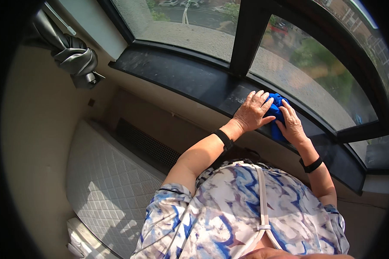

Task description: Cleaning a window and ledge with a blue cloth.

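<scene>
A bunched bright blue cloth lies on the dark window sill, with part of it hanging toward the sill's near edge. At its left side, my left hand has its fingers stretched over the cloth's edge and the thumb against it. My right hand grips the cloth from the right, fingers bent on its top and the thumb toward the left hand. The underside of the cloth and what lies beneath it are hidden. Some pale marks show on the sill just left of my left hand.
Dark-framed window panes rise behind the sill, divided by a thick post. A knotted grey curtain hangs at the far left. Below the sill stand a quilted mattress and a dark perforated panel.
</scene>
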Available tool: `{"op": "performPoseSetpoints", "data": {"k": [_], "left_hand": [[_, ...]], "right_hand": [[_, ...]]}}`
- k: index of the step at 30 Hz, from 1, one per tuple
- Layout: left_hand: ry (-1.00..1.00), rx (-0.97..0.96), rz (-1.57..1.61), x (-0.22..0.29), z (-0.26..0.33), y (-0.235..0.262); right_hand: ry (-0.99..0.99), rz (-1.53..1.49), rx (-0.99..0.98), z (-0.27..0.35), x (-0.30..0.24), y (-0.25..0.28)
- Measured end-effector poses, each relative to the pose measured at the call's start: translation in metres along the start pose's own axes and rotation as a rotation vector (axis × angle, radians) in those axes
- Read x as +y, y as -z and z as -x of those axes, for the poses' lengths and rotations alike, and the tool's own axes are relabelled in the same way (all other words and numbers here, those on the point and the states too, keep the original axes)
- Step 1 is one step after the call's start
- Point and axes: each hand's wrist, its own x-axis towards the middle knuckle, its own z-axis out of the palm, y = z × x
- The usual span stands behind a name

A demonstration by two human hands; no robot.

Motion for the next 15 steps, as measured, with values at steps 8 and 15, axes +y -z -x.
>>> {"op": "performPoseSetpoints", "data": {"k": [8,15], "left_hand": [[0.016,0.057,0.003,0.000,0.001,0.002],[0.082,0.083,0.059,0.000,0.002,-0.002]], "right_hand": [[0.169,-0.021,0.012,-0.041,-0.013,-0.020],[0.250,-0.059,-0.026,-0.059,-0.012,-0.032]]}}
